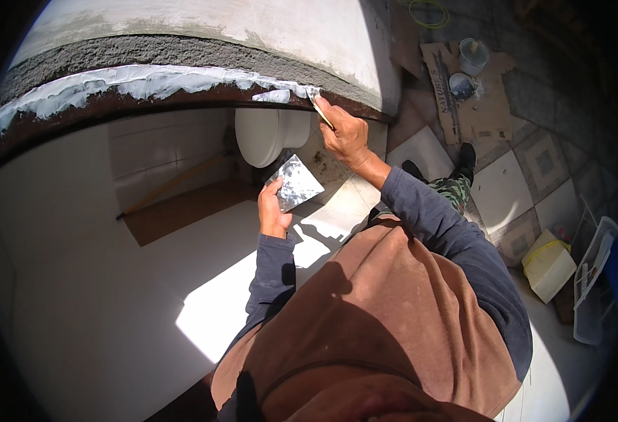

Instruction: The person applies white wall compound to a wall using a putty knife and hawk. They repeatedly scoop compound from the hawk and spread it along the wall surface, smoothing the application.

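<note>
My right hand (pixel 346 133) is closed around a thin putty knife (pixel 322 114) with a pale yellow handle. Its tip meets the right end of a ragged strip of white putty (pixel 140 83). This strip runs along a dark brown frame (pixel 355 105), beside a band of rough grey mortar (pixel 147 53). Below and to the left, my left hand (pixel 272 211) grips a flat square plate (pixel 296 184) smeared with white putty. A separate white patch (pixel 272 96) sits on the frame just left of the knife.
A white toilet (pixel 258 137) stands beyond the frame. On the floor lies a brown board (pixel 189 211). At the upper right, cardboard (pixel 493 116) carries two buckets (pixel 473 56). A pale yellow container (pixel 548 266) and a white plastic rack (pixel 594 281) are at the right.
</note>
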Motion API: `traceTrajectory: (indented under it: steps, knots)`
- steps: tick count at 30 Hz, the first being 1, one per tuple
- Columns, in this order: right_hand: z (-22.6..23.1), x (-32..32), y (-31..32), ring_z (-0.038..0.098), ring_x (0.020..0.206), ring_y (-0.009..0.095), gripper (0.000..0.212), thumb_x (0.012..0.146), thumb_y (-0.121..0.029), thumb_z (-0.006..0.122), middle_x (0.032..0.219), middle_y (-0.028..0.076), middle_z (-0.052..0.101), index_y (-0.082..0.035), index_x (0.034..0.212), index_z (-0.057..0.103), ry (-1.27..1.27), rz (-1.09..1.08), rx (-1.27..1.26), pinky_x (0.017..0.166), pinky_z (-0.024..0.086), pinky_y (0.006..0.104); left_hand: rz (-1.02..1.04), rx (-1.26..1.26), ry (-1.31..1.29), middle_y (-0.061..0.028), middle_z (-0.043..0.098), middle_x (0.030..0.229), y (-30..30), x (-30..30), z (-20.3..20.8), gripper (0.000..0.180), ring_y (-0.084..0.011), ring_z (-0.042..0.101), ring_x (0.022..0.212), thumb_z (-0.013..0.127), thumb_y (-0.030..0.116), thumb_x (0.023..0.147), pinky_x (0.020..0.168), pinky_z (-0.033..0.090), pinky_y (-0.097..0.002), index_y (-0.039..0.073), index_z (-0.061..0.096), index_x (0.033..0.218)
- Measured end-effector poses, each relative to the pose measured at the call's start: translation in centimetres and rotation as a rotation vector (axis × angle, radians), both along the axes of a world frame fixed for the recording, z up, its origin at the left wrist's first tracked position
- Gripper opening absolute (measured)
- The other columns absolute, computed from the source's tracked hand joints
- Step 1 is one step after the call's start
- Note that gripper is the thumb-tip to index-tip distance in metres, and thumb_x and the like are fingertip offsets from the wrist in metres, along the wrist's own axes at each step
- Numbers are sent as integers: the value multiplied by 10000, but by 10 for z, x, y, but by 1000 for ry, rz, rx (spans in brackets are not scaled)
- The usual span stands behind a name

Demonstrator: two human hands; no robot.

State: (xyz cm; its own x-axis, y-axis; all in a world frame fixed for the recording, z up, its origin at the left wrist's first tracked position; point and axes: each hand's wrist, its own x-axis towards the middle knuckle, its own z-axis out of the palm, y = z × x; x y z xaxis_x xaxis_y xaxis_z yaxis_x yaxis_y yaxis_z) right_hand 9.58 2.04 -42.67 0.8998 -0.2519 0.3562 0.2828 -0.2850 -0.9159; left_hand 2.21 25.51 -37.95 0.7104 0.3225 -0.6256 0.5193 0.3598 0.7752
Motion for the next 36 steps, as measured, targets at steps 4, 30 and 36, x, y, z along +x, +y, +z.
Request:
traceTrajectory:
  steps: [4, 30, 36]
  knots:
    - [-12, -3, 2, 657, 724, 325, 474, 814, -50, 658, 858, 103, 659, -151, 1277, 665, 15, -110, 114, 643, 530, 371, -7, -34, -24, -137, 711, 1073, 0, 0, -5, 226, -272, 717, 955, 578, 54, 934, 882, 586, -419, -29, 631, 1137]
    - [20, -13, -6, 727, 919, 337, 380, 877, -85, 627, 1085, 197, 721, -88, 1254, 680, 89, 53, 170, 795, 558, 359, -8, -40, -3, -123, 703, 1095, -4, -2, -10, 237, -260, 708, 982, 564, 48, 939, 894, 579, -408, -31, 621, 1154]
    - [5, -18, -29, 714, 794, 181, 415, 871, -33, 608, 935, 129, 734, -87, 1278, 666, 238, 21, 163, 753, 542, 285, -34, -22, -61, -126, 701, 1098, -11, 2, 2, 237, -260, 710, 976, 562, 58, 949, 889, 583, -410, -20, 617, 1167]
